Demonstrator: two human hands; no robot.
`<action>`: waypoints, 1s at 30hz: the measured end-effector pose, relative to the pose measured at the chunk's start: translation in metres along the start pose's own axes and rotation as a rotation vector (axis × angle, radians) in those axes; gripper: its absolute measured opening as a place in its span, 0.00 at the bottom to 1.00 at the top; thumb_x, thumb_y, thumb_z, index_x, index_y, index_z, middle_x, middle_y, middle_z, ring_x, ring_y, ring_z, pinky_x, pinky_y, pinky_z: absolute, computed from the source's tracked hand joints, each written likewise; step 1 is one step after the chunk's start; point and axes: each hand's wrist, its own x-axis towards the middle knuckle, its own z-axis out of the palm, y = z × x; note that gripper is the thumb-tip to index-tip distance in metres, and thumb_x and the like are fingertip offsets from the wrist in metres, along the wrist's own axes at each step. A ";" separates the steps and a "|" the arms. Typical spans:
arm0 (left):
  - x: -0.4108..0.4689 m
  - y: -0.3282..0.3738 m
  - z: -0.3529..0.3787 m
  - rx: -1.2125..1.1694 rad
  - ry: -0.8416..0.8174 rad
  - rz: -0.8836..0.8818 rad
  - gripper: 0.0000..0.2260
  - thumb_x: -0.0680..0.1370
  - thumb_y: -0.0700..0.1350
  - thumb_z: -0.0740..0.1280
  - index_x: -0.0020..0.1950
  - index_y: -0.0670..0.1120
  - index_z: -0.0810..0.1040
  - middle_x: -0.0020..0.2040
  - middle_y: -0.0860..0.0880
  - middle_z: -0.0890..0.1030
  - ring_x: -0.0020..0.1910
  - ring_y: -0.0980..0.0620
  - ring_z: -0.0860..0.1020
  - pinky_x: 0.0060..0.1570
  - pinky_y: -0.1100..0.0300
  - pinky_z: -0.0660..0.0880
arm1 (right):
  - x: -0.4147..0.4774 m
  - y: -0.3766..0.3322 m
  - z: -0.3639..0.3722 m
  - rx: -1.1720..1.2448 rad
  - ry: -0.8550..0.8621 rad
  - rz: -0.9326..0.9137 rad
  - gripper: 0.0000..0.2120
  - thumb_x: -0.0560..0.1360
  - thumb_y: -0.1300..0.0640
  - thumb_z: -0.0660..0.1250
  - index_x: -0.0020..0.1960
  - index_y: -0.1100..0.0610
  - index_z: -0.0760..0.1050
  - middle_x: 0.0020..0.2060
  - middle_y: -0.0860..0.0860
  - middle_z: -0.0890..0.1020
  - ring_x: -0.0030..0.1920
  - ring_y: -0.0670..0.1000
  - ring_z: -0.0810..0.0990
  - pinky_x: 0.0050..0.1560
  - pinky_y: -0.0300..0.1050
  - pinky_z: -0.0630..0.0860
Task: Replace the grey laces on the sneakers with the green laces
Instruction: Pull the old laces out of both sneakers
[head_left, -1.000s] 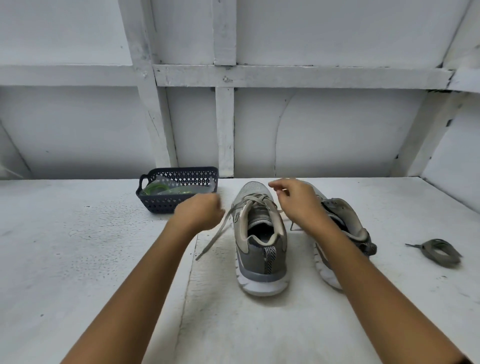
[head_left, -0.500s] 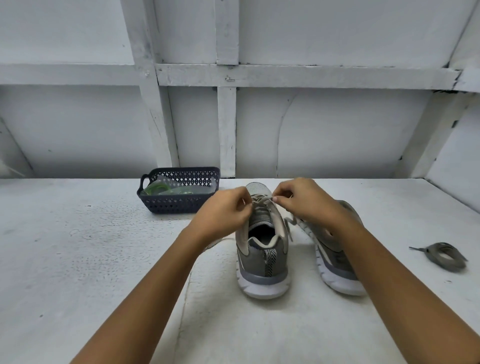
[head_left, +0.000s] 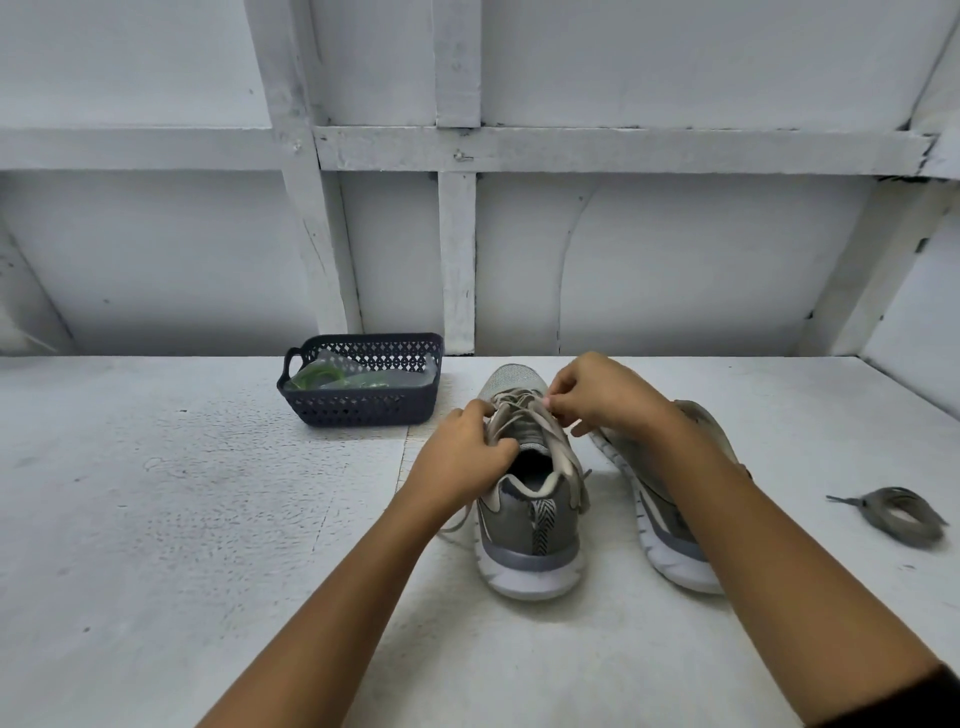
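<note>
From the head view we look down on a white table (head_left: 156, 519) that runs back to a white boarded wall (head_left: 675, 260). An upright sneaker (head_left: 530, 540) stands near the middle with its heel toward us, and the grey lace (head_left: 524, 410) is threaded across its upper. Our left hand (head_left: 462, 457) sits against the left side of that shoe. Its fingers are curled around the eyelet edge, with the thumb by the tongue. A loose strand of the lace trails out from under the hand onto the table, and we cannot tell whether that strand is pinched as well. Our right hand (head_left: 602, 400) reaches over the toe end, its thumb and forefinger closed together on a crossing of the grey lace and the other fingers bent beneath. Just to the right, partly behind our right forearm, the second sneaker (head_left: 670, 561) lies tipped on its side with its white sole facing the upright one. Well apart from both shoes, toward the right edge, a coiled grey lace (head_left: 893, 514) lies on the table. Back and to the left, near the wall, is a dark perforated basket (head_left: 358, 405). It holds the green laces (head_left: 322, 375), which seem to lie in clear wrapping.
</note>
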 end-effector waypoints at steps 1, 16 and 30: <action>0.000 0.000 0.001 -0.012 0.008 -0.006 0.19 0.73 0.48 0.64 0.64 0.48 0.72 0.58 0.45 0.77 0.54 0.47 0.77 0.54 0.54 0.74 | 0.003 0.000 0.000 0.000 0.001 -0.002 0.07 0.76 0.63 0.65 0.40 0.61 0.78 0.34 0.55 0.80 0.37 0.52 0.80 0.35 0.41 0.79; -0.003 0.000 0.004 -0.045 0.048 -0.016 0.18 0.74 0.46 0.64 0.64 0.49 0.73 0.57 0.46 0.78 0.53 0.47 0.77 0.53 0.55 0.74 | 0.009 0.006 0.002 0.228 -0.031 0.139 0.14 0.79 0.55 0.62 0.44 0.66 0.76 0.33 0.57 0.79 0.31 0.52 0.78 0.32 0.41 0.77; -0.007 0.003 0.003 -0.083 0.066 -0.033 0.17 0.75 0.44 0.63 0.64 0.48 0.74 0.55 0.46 0.79 0.51 0.47 0.77 0.50 0.56 0.74 | 0.004 0.012 -0.003 0.193 -0.032 0.055 0.11 0.77 0.56 0.66 0.40 0.63 0.77 0.32 0.53 0.78 0.33 0.48 0.79 0.31 0.35 0.76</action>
